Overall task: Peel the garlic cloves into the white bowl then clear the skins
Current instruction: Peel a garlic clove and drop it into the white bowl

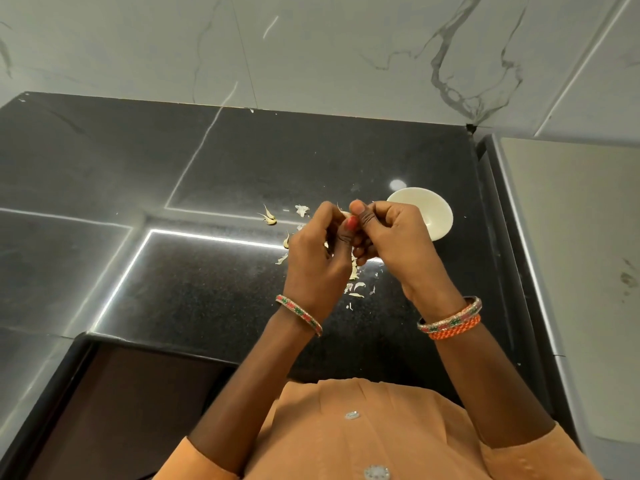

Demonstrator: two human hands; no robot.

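My left hand and my right hand are pressed together above the black counter, both pinching one garlic clove, of which only a pale sliver shows between the thumbs. The white bowl stands on the counter just right of and behind my right hand; my hand hides part of it. An unpeeled clove lies to the left, another clove is by my left hand. Papery skins are scattered under and in front of my hands.
The black granite counter runs to a marble-tiled wall at the back. A raised black edge borders the counter on the right, with a pale surface beyond it. The counter's front edge steps down at the lower left.
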